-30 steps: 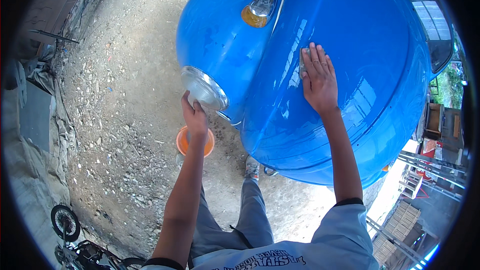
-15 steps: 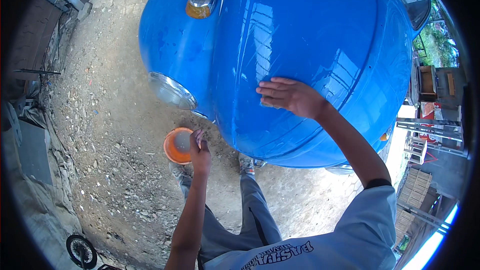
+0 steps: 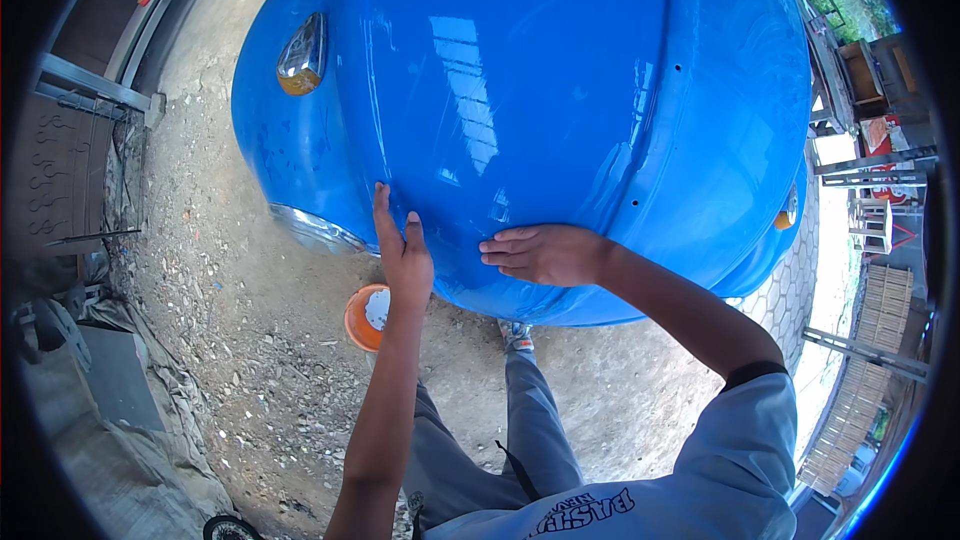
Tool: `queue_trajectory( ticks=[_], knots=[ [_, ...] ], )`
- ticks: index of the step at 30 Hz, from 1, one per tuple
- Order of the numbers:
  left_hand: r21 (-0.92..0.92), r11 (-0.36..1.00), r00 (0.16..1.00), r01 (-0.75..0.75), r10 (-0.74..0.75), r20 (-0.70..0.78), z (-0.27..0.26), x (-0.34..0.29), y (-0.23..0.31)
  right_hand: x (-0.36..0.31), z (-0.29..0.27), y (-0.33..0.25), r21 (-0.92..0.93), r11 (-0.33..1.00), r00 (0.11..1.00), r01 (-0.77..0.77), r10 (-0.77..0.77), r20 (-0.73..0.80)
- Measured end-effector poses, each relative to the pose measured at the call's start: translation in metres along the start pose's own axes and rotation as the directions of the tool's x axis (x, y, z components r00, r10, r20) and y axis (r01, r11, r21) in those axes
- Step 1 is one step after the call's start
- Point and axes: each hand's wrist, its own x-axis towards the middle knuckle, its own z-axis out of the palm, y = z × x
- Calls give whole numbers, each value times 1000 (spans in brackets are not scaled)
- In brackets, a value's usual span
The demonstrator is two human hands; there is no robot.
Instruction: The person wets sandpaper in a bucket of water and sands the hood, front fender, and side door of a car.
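Observation:
The glossy blue hood (image 3: 550,70) of a rounded car fills the upper middle, with pale streaks and window reflections on it. My right hand (image 3: 540,253) lies flat on the hood near its front end, fingers stretched out and pointing left. Whether anything thin is under that palm is hidden. My left hand (image 3: 404,262) is at the hood's left front edge, its fingers extended and thumb apart; nothing shows in it. An orange bucket (image 3: 356,323) holding cloudy liquid stands on the ground below my left hand, partly covered by my forearm.
Left of the hood is a blue fender (image 3: 280,130) with a chrome and amber turn signal (image 3: 302,55) and a headlight (image 3: 315,228). Gravelly ground (image 3: 250,340) surrounds my feet. A grey panel (image 3: 120,375) leans at left; a white stool (image 3: 873,225) stands at right.
My left hand has risen from beside the bucket to the hood's edge, and its fingers have straightened. My right hand has slid toward the hood's front. The view has shifted right.

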Motion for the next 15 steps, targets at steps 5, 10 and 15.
queue_trajectory(
  ticks=[5,10,15],
  knots=[
    [-108,994,999,-1,6,49,8,-6,-3,-134,-64,135,48,403,357,-914,853,-380],
    [47,999,1000,12,-12,13,20,-7,-5,-49,-40,39,282,473,411,-835,876,-254],
    [68,998,1000,1,-2,17,15,-8,-9,-60,1,-29,152,901,893,-406,426,-145]
  ],
)
